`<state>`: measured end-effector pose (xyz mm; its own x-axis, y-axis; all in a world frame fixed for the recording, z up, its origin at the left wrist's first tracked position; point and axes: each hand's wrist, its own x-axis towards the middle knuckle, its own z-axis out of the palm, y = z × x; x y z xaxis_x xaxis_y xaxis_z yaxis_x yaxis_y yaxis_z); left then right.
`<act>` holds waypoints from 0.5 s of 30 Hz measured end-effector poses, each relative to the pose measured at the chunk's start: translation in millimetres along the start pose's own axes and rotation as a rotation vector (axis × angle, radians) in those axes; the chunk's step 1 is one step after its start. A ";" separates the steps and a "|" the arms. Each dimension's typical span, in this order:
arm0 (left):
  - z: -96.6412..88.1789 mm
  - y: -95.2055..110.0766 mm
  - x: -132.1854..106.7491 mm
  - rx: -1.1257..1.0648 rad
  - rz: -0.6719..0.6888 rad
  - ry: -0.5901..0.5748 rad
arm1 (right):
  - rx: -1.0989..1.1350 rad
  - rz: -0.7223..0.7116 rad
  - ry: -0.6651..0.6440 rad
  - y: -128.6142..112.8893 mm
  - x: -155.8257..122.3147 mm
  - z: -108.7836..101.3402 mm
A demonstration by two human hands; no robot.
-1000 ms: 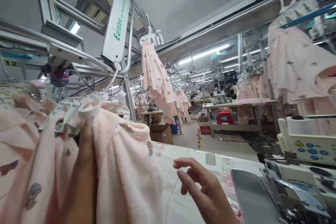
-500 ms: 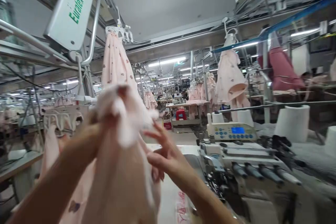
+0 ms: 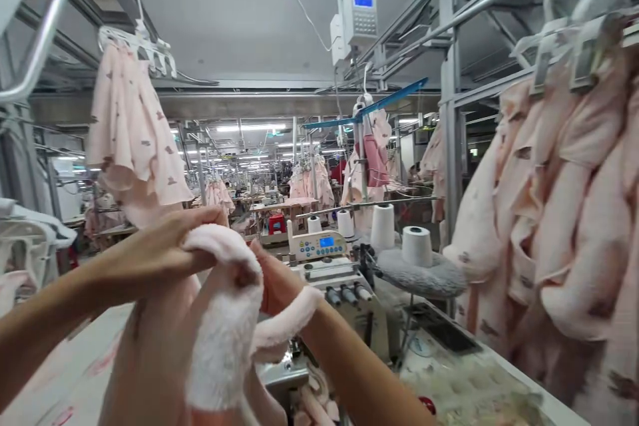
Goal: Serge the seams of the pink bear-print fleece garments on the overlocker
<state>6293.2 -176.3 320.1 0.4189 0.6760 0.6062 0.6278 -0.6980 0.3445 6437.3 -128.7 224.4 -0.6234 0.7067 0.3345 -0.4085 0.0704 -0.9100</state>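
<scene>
A pale pink fleece garment (image 3: pixel 224 339) with a fuzzy lining is bunched up in front of me, its edge folded over. My left hand (image 3: pixel 170 246) grips it from the left across the top of the fold. My right hand (image 3: pixel 274 279) is pressed against its far side, with the fingers partly hidden behind the fabric. A soft pink band (image 3: pixel 284 323) of the garment runs over my right wrist. Below my hands stands an overlock sewing machine (image 3: pixel 329 286), partly hidden by the fleece.
Thread cones (image 3: pixel 417 246) stand on a grey pad to the right of the machine. Pink garments (image 3: pixel 559 213) hang close on the right, and another (image 3: pixel 134 133) hangs from an overhead rail at left. A white worktable (image 3: pixel 64 373) lies under my left arm.
My view has swung right. The garment is now bunched up with its fuzzy lining showing, and both hands grip it, where my right fingers were spread apart a second ago.
</scene>
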 end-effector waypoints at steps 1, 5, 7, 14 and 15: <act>-4.6 1.0 5.8 0.100 0.031 -0.125 | -0.063 0.094 -0.036 -5.1 -8.0 -2.9; -19.8 13.9 23.1 0.449 0.090 -0.316 | -0.402 0.210 -0.181 -34.1 -45.5 -5.7; -22.6 27.0 28.8 0.589 0.097 -0.291 | -0.650 0.157 -0.151 -45.9 -59.8 0.3; -30.9 51.2 38.5 0.732 0.083 -0.107 | -0.560 0.236 0.036 -73.9 -66.4 24.6; -32.0 46.8 36.0 0.685 0.057 -0.027 | -0.528 0.152 0.119 -87.5 -66.4 21.2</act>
<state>6316.6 -192.2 381.0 0.4740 0.6543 0.5892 0.8739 -0.4318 -0.2236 6500.3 -196.7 287.0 -0.5569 0.8090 0.1881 0.0883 0.2828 -0.9551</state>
